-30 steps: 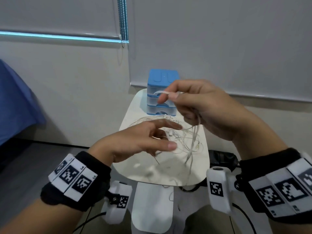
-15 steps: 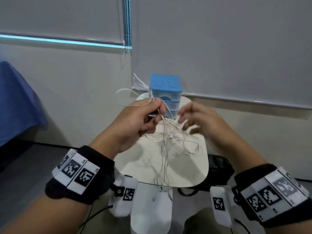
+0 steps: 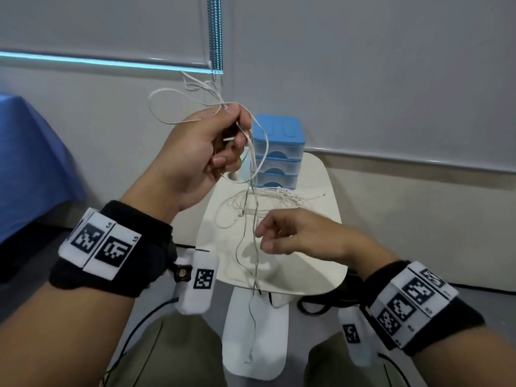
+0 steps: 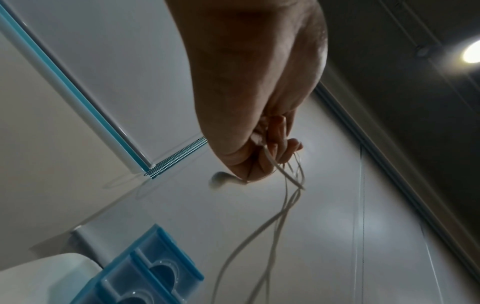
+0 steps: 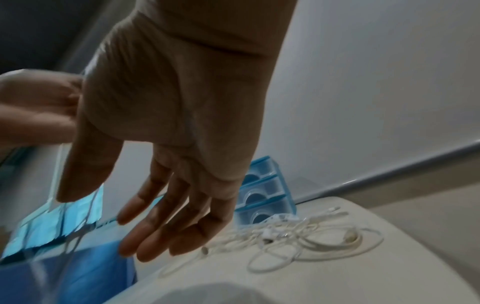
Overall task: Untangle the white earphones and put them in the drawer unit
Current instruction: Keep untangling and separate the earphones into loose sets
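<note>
1. The left hand (image 3: 206, 152) now sits higher, lifting the thin white earphone cable (image 3: 252, 174) clear of the rounded cream desk (image 3: 321, 263).
2. The right hand (image 3: 301, 233) has dropped lower, fingers loose, beside the hanging strands.

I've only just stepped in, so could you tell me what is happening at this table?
A person is untangling white earphones. The left hand holds a bunch of the cable up in a pinching grip, with strands hanging down past the edge of the small white table. The right hand is open beside those strands, holding nothing. More tangled cable lies on the table before the blue drawer unit, whose drawers look closed.
</note>
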The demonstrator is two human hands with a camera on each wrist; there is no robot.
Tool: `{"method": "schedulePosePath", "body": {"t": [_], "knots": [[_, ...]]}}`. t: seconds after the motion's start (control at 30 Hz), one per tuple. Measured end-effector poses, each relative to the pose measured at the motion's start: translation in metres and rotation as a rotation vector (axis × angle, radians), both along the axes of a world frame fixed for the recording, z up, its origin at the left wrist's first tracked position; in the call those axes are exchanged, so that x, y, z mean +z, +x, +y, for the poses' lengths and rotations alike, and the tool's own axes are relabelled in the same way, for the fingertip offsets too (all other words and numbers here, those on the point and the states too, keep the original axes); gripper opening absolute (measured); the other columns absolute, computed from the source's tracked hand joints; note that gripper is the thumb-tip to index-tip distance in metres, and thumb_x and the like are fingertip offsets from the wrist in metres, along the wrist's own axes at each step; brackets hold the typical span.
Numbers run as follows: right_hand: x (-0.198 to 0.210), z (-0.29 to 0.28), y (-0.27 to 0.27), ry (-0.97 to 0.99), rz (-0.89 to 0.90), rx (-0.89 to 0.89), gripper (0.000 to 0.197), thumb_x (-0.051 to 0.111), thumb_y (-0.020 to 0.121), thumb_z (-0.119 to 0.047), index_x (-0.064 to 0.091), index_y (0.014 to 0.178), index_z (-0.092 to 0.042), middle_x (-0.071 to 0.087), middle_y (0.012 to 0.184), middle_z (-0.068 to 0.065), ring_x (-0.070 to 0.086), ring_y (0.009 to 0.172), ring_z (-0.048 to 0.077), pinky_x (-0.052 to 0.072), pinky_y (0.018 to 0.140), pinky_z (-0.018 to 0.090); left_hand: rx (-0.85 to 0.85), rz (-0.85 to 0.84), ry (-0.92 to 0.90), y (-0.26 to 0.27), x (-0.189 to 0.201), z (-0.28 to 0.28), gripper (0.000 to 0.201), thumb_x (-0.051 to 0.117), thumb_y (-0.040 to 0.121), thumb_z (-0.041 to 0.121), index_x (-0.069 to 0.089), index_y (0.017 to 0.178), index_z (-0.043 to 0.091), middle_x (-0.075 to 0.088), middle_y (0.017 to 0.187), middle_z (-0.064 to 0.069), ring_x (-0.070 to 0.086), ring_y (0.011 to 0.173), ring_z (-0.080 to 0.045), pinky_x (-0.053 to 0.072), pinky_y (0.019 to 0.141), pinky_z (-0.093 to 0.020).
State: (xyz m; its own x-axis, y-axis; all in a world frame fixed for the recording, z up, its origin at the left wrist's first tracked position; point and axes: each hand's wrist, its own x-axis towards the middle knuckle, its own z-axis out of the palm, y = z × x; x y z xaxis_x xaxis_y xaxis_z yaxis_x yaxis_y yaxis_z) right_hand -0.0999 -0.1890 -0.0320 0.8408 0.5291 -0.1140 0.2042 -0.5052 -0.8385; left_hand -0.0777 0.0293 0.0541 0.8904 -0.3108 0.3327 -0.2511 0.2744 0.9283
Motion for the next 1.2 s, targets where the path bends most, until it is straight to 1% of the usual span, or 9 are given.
{"method": "schedulePosePath", "body": {"t": [0.17,0.37,0.5,0.63,0.77,0.9,0.97,1.07,1.2], "knots": [[-0.005,0.020,0.000,-0.037,-0.054,0.087,0.015,0.063,0.101,-0.012,0.065,0.093,0.000,0.074,0.102,0.014,0.064,0.087,0.012,0.048,0.082,0.033,-0.012,-0.009,-0.009,-0.001,0.006,0.000,0.028,0.040,0.110,0.021,0.058,0.091,0.013,0.051,0.071,-0.001,0.026,0.044,-0.007,0.018,0.058,-0.031],[0.019,0.002,0.005,-0.020,-0.092,-0.001,0.022,0.058,0.105,-0.017,0.072,0.090,-0.008,0.077,0.093,0.013,0.074,0.090,0.022,0.053,0.084,0.037,0.034,-0.005,-0.018,0.000,0.004,0.032,0.025,0.043,0.106,0.020,0.064,0.095,0.011,0.050,0.070,0.000,0.025,0.043,-0.006,0.021,0.052,-0.026],[0.048,-0.014,0.003,0.034,-0.134,-0.089,0.025,0.052,0.108,-0.018,0.068,0.098,-0.001,0.076,0.092,0.018,0.074,0.083,0.024,0.054,0.079,0.035,0.058,0.085,0.153,0.002,-0.020,0.070,0.025,0.060,0.094,0.026,0.072,0.106,0.008,0.034,0.066,-0.001,0.022,0.044,-0.005,0.022,0.046,-0.020],[0.063,-0.011,-0.001,0.106,-0.167,-0.155,0.027,0.045,0.111,-0.020,0.058,0.096,-0.002,0.063,0.086,0.017,0.073,0.070,0.034,0.052,0.069,0.041,0.038,0.221,0.395,0.006,-0.061,0.093,0.060,0.092,0.066,0.045,0.075,0.109,0.007,0.036,0.062,0.001,0.029,0.049,-0.010,0.030,0.043,-0.019],[0.060,0.006,0.004,0.034,-0.236,-0.213,0.027,0.040,0.111,-0.026,0.050,0.092,-0.011,0.051,0.075,0.010,0.056,0.051,0.027,0.046,0.054,0.036,-0.050,0.149,0.914,0.005,-0.079,0.087,0.016,0.077,0.093,0.025,0.078,0.109,0.021,0.073,0.087,-0.004,0.066,0.078,-0.017,0.055,0.069,-0.031],[0.062,0.017,0.001,-0.146,-0.414,-0.138,0.028,0.043,0.110,-0.028,0.056,0.087,-0.017,0.050,0.063,-0.019,0.043,0.059,0.007,0.037,0.056,0.020,-0.207,0.228,1.164,-0.004,-0.056,0.078,0.033,0.077,0.090,0.039,0.070,0.121,0.029,0.077,0.103,-0.001,0.075,0.096,-0.010,0.061,0.084,-0.032],[0.071,0.022,-0.005,-0.287,-0.472,-0.080,0.034,0.044,0.107,-0.040,0.062,0.091,-0.016,0.062,0.076,-0.023,0.054,0.070,0.001,0.043,0.065,0.019,-0.109,0.189,1.176,-0.006,-0.038,0.077,0.041,0.076,0.084,0.051,0.069,0.119,0.029,0.078,0.102,0.003,0.076,0.094,-0.011,0.062,0.080,-0.032],[0.088,0.029,-0.010,-0.393,-0.549,-0.079,0.053,0.036,0.100,-0.065,0.066,0.093,-0.023,0.068,0.089,-0.007,0.061,0.086,0.011,0.052,0.081,0.039,0.051,0.018,0.979,-0.007,-0.016,0.070,0.056,0.077,0.080,0.062,0.068,0.124,0.030,0.078,0.109,0.011,0.073,0.102,-0.008,0.061,0.090,-0.037],[0.105,0.040,-0.002,-0.297,-0.629,-0.176,0.057,0.034,0.103,-0.064,0.075,0.089,-0.026,0.070,0.072,-0.008,0.062,0.072,0.007,0.052,0.076,0.040,-0.160,-0.079,0.754,-0.011,-0.008,0.035,0.057,0.072,0.090,0.045,0.058,0.141,0.025,0.072,0.129,0.007,0.064,0.125,-0.007,0.048,0.108,-0.036]]}}
